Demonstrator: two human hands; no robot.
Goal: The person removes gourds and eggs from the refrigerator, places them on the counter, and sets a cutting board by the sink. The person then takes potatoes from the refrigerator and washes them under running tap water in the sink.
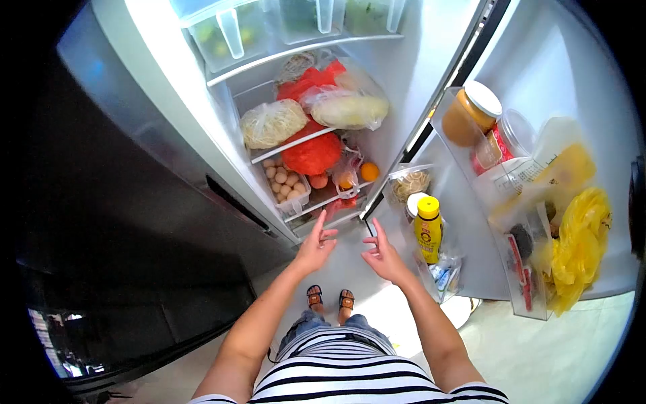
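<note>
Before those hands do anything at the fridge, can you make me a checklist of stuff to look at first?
1. Fridge door open: ok, swung wide.
2. Left hand free: ok, holding nothing.
3. Right hand free: ok, looks empty.
4. Eggs held together: ok, sitting in a tub.
5. Yellow bottle closed: ok, cap on.
6. Contents of the lower red bag known: cannot tell.

Over in the fridge [176, 87], an egg tub [296, 204] sits left of an orange [369, 172], with a bag [272, 124] on the shelf [292, 145] above; in the door [579, 64], right, a bottle [428, 232] stands lower than a jar [464, 121].
</note>
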